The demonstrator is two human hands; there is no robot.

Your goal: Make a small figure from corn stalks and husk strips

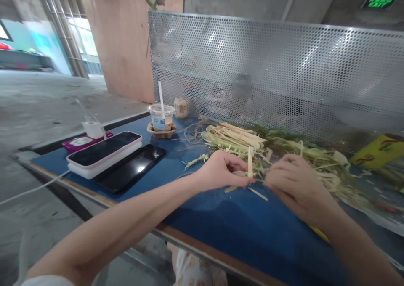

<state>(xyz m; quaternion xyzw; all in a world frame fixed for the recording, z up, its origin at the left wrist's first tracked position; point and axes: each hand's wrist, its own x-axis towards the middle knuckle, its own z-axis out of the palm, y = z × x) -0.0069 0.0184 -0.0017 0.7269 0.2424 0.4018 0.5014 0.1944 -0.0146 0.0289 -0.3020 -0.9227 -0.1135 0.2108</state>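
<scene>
Above the near part of a blue tabletop, the two bare hands work close together, fingertips near each other. The left hand pinches a pale strip between thumb and fingers; the strip stands nearly upright, its free end pointing up. The right hand has its fingers curled inward — whether they grip anything I cannot tell, since the back of the hand hides it. Just beyond the left hand lies a heap of pale, dry-looking strips, with greener leaves spreading to its right. A loose sliver rests on the blue surface below the fingertips. Farther left are a black phone, a clear cup with a straw (it sits in a brown carrier) and, behind everything — a perforated metal screen.
</scene>
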